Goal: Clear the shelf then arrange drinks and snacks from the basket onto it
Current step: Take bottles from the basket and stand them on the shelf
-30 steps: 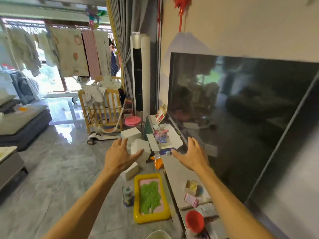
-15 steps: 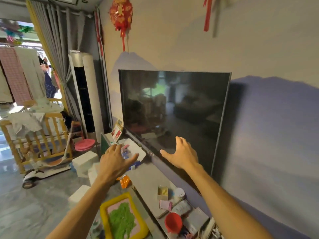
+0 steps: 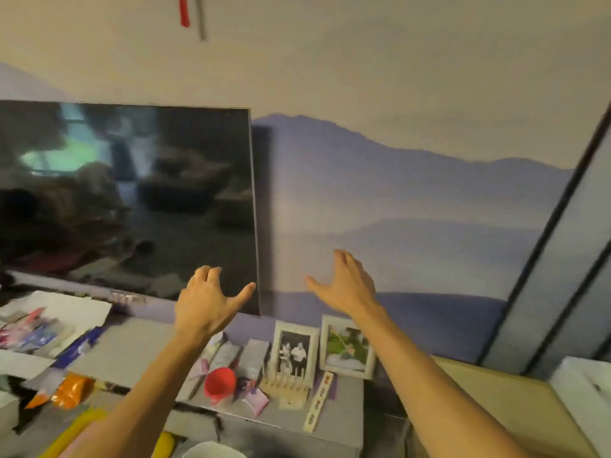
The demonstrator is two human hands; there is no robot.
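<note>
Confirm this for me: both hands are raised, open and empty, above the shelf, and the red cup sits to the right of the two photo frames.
One detail is off. The head view shows the red cup to the left of the two photo frames, not the right. The rest holds: the left hand and right hand are raised, open and empty, above the shelf.

Your left hand (image 3: 205, 310) and right hand (image 3: 347, 287) bare: no gloves, rings or watch; both forearms unsleeved to frame edge
</note>
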